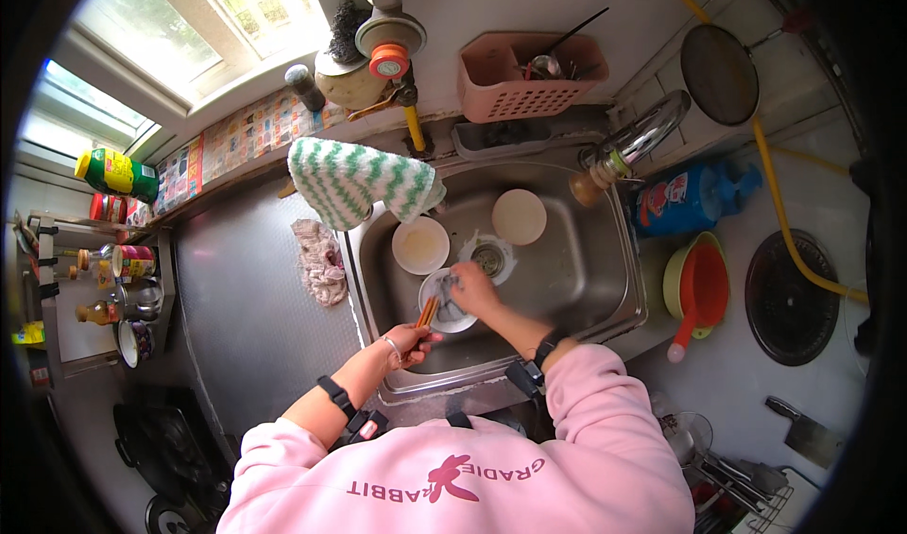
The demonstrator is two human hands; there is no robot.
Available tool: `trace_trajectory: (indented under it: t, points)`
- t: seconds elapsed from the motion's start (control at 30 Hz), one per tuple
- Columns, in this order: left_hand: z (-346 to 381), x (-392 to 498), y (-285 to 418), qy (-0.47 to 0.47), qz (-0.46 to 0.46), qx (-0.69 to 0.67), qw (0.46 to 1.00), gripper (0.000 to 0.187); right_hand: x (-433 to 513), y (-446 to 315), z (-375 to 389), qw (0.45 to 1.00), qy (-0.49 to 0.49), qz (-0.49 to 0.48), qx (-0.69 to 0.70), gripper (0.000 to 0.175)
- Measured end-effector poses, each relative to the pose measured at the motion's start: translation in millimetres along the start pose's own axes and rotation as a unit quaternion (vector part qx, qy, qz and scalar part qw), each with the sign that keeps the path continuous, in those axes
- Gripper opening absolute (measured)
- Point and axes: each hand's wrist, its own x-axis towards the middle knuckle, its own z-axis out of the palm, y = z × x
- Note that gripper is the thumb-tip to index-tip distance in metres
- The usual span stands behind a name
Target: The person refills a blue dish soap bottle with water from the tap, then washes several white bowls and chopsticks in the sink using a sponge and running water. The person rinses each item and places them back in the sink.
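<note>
My left hand (409, 344) grips a small bundle of chopsticks (428, 312) over the near left part of the stainless steel sink (581, 307). Their upper ends reach over a white bowl (457, 323). My right hand (473, 289) is at that bowl with its fingers on a greyish cloth (445, 299); blur hides the exact hold. Behind it a white bowl (421, 245) stands at the left of the sink, and another pale round bowl (519, 216) lies farther right. The drain (489, 257) shows between them, with whitish suds around it.
A green-striped towel (354, 179) hangs over the sink's back left corner, beside a crumpled rag (320, 263) on the metal counter. The faucet (638, 140) juts in at the back right. A pink utensil basket (531, 80) hangs behind; a blue bottle (677, 201) and green colander (677, 279) stand right.
</note>
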Motion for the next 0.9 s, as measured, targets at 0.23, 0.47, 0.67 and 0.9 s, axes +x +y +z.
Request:
trace_trajectory:
  t: [0.23, 0.47, 0.67, 0.9]
  points:
    - [-8, -17, -13, -0.052, 0.004, -0.046, 0.998, 0.011, 48, 125, -31, 0.649, 0.248, 0.548, 0.466, 0.047]
    - [-8, -22, -12, -0.051, 0.018, -0.057, 0.997, 0.018, 37, 148, -43, 0.590, 0.164, 0.474, 0.633, 0.049]
    - [-6, -25, -12, -0.033, 0.047, 0.013, 0.998, 0.014, 21, 87, -84, 0.859, 0.182, 0.428, 0.213, 0.060]
    - [-4, -31, -11, -0.040, 0.066, 0.028, 0.997, 0.019, 14, 64, -114, 0.968, 0.152, 0.095, -0.176, 0.062]
